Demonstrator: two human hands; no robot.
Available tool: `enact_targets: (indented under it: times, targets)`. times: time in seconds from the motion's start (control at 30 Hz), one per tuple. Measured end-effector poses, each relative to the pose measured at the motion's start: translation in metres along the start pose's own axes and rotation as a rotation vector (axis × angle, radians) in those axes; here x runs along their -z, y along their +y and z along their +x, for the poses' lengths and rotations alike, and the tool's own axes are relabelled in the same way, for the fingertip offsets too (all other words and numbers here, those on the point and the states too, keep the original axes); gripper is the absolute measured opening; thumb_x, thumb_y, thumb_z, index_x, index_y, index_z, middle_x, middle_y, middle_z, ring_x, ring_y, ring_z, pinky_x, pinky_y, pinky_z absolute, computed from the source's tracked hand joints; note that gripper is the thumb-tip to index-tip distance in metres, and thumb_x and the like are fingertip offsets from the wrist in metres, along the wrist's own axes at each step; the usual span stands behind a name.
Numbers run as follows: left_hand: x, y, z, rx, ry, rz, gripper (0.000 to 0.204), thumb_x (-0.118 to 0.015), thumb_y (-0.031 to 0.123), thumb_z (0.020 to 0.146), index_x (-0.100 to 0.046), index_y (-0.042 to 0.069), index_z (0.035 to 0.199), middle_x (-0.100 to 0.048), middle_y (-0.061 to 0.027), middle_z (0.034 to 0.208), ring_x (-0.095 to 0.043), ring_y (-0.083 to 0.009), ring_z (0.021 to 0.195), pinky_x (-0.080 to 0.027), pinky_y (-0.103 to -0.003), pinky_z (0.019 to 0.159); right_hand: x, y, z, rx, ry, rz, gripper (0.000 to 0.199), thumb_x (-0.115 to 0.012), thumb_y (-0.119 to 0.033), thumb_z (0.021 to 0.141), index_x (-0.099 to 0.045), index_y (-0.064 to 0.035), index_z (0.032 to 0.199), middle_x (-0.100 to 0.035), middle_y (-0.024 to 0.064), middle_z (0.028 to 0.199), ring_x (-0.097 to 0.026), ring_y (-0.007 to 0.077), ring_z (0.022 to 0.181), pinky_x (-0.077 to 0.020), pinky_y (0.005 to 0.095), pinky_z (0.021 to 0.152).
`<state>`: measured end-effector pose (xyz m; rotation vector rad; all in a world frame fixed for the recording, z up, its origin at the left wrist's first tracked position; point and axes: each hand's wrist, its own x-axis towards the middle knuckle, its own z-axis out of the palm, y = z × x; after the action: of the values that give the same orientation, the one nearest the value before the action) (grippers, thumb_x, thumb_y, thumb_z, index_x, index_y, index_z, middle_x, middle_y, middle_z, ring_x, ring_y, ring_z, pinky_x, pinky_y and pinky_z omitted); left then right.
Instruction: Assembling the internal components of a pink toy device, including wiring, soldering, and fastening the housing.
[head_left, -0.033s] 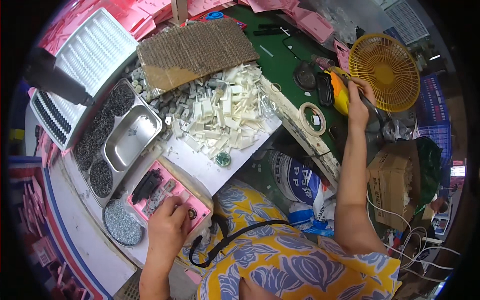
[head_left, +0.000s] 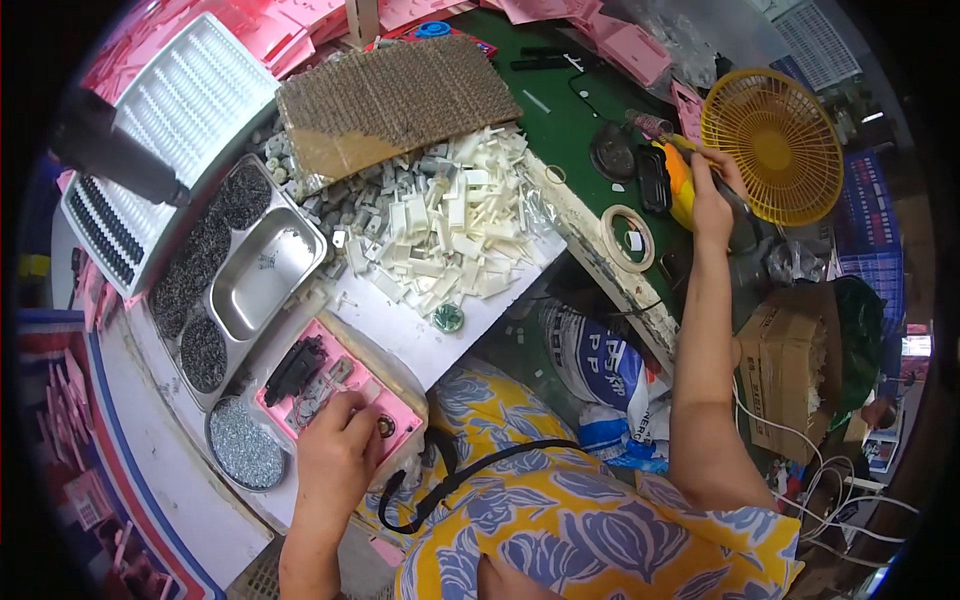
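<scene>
A pink plastic housing (head_left: pixel 345 345) lies at the front of the white table, with a black part (head_left: pixel 296 366) and small grey parts inside it. My left hand (head_left: pixel 338 440) rests over its near part, thumb and fingers drawn together; what they pinch is hidden beneath them. Out to the right, above the green surface, my right hand (head_left: pixel 715 200) is closed round a dark, elongated tool (head_left: pixel 742 222). Beside those fingers lies a yellow-and-orange object (head_left: pixel 682 190); whether it belongs to the tool I cannot tell.
White plastic pieces (head_left: pixel 440 225) are heaped under a cardboard sheet (head_left: pixel 400 105). At left stand a steel tray (head_left: pixel 265 275) of dark small parts, a round dish (head_left: pixel 245 445) of metal pieces and a white rack (head_left: pixel 195 100). Rightward are a tape roll (head_left: pixel 627 240), yellow basket (head_left: pixel 770 145) and carton (head_left: pixel 785 375).
My right hand has shifted slightly, with the dark tool still in its grasp. The left hand stays at the pink housing. The whole view has moved a touch.
</scene>
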<state>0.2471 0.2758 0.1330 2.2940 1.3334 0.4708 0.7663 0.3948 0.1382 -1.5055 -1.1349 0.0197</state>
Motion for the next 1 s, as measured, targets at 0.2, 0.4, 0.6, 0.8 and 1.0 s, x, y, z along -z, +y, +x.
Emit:
enact_targets:
  times: [0.2, 0.4, 0.6, 0.8, 1.0]
  targets:
    - [-0.010, -0.014, -0.014, -0.019, 0.027, 0.033, 0.014, -0.072, 0.008, 0.079, -0.067, 0.006, 0.092, -0.063, -0.0115, 0.096, -0.065, -0.0324, 0.083, -0.055, -0.043, 0.070, -0.034, 0.024, 0.005, -0.525, 0.000, -0.151, 0.034, -0.075, -0.028, 0.093, -0.070, 0.0015, 0.110, -0.071, 0.0122, 0.092, -0.066, 0.0216, 0.081, -0.0516, 0.0345, 0.076]
    - [0.016, -0.016, -0.039, 0.179, 0.333, -0.305, 0.033, -0.073, 0.000, 0.080, -0.066, 0.004, 0.112, -0.064, -0.0122, 0.110, -0.062, -0.0197, 0.067, -0.053, -0.032, 0.061, -0.032, -0.056, -0.130, -0.890, -0.438, 1.073, 0.049, -0.060, -0.019, 0.101, -0.045, 0.0012, 0.143, -0.056, 0.0032, 0.078, -0.041, 0.0092, 0.059, -0.0367, 0.0247, 0.055]
    - [0.004, -0.028, -0.058, 0.300, 0.586, -0.327, 0.028, -0.072, -0.003, 0.080, -0.066, 0.002, 0.107, -0.062, -0.0104, 0.107, -0.056, -0.0121, 0.066, -0.046, -0.025, 0.057, -0.118, -0.185, -0.234, 0.618, -1.190, 0.353, 0.028, -0.082, -0.022, 0.075, -0.074, -0.0070, 0.097, -0.064, 0.0157, 0.127, -0.050, 0.0401, 0.127, -0.0415, 0.0488, 0.106]
    - [-0.013, -0.020, -0.053, 0.148, 0.550, -0.183, 0.029, -0.077, 0.001, 0.073, -0.067, 0.004, 0.101, -0.062, -0.0132, 0.107, -0.065, -0.0252, 0.085, -0.051, -0.036, 0.067, -0.126, -0.197, -0.251, 0.605, -1.158, 0.044, 0.026, -0.082, -0.024, 0.077, -0.076, -0.0086, 0.097, -0.047, 0.0213, 0.152, -0.028, 0.0492, 0.143, -0.0305, 0.0548, 0.115]
    - [-0.013, -0.035, -0.001, -0.047, 0.454, 0.182, 0.025, -0.073, 0.015, 0.074, -0.069, 0.010, 0.098, -0.062, -0.0084, 0.115, -0.059, -0.0252, 0.098, -0.043, -0.042, 0.087, -0.120, -0.199, -0.243, 0.511, -1.139, 0.121, 0.020, -0.079, -0.016, 0.080, -0.076, -0.0067, 0.097, -0.060, 0.0185, 0.135, -0.046, 0.0427, 0.129, -0.0388, 0.0511, 0.107]
